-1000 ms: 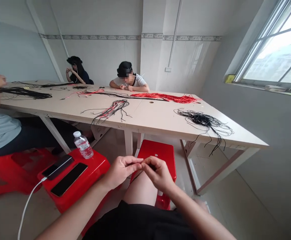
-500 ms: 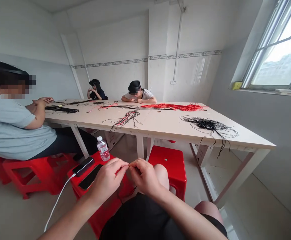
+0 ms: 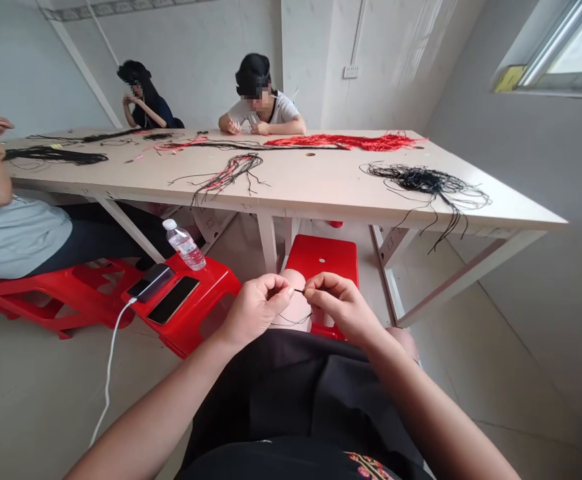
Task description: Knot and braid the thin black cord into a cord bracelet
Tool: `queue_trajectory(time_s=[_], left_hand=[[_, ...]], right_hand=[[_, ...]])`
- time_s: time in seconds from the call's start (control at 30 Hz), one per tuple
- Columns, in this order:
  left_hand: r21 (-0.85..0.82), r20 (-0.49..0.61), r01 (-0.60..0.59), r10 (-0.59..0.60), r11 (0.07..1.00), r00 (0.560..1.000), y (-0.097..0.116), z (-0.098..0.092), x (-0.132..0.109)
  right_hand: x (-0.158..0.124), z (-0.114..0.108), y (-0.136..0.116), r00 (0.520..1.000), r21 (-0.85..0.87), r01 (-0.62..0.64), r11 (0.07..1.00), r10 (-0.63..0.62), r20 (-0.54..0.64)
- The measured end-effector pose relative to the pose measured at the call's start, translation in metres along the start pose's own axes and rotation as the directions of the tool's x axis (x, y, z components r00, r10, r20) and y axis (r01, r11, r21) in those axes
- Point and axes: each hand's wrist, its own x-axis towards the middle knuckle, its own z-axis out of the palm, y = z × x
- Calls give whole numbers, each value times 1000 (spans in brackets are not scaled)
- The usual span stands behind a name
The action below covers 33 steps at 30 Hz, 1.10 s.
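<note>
Above my lap, a thin black cord runs across the small gap between my two hands. My left hand pinches one side of it between thumb and forefinger. The other side is pinched in my right hand, with the fingers curled. A loose stretch of the cord hangs in a curve below the hands, in front of my bare knee. The cord's ends are too fine to make out.
A long table holds black cords, red cords and a mixed bundle. On a red stool at left stand a water bottle, a phone and a power bank. Several people sit around the table.
The view has tilted down. My hands have moved slightly apart, and the black cord now shows between them, with a loose part hanging below.
</note>
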Motion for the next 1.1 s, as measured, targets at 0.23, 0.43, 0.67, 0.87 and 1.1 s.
queue_trajectory(time_s=[0.23, 0.43, 0.67, 0.87, 1.1], left_hand=[[-49, 125, 44, -38, 998, 991, -5, 17, 7], [-284, 342, 289, -185, 914, 921, -17, 44, 11], [-571, 366, 520, -370, 636, 854, -19, 66, 4], [-693, 369, 556, -436, 459, 821, -19, 61, 5], [-719, 392, 548, -402, 427, 827, -15, 53, 0]], right_hand=[[-3, -18, 3, 997, 12, -66, 998, 67, -44], [-14, -25, 20, 977, -459, 155, 875, -204, -59], [-25, -30, 40, 951, -593, 183, 784, -295, -96], [-22, -24, 39, 944, -581, 205, 787, -316, -95], [-17, -18, 37, 938, -583, 190, 790, -322, -131]])
